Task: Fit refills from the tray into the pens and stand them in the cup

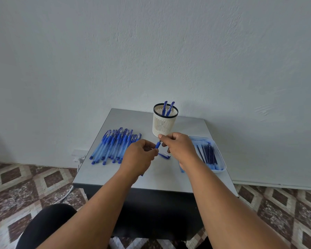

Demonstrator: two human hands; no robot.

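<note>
We are looking down at our own two bare hands working over a small grey table (115,169) set against a pale wall.

Our left hand (138,157) has its fingers curled around the barrel of a pen (157,145), most of which is hidden inside the fist. Our right hand (180,146) meets it from the other side, thumb and forefinger pinching the pen's tip end, just above the blue grip section that shows between the two hands. We judge this to be a pen in mid-assembly; whether a refill is already inside, we cannot tell.

Just below the gap between the hands, a loose blue cap (164,155) lies on the table.

Directly beyond the right hand stands the white slotted cup (164,123), holding two finished pens (168,108) upright. So we judge two are done and a third is in hand.

Beyond and to the outer side of the left hand lies a big pile of blue pens (113,146), side by side and overlapping, capped. These appear to be waiting their turn, and they far outnumber the finished ones.

To the outer side of the right wrist sits the clear tray (221,159), with a row of dark refills (207,153) in it.

The task is in its early part, with most of the pile left.
</note>
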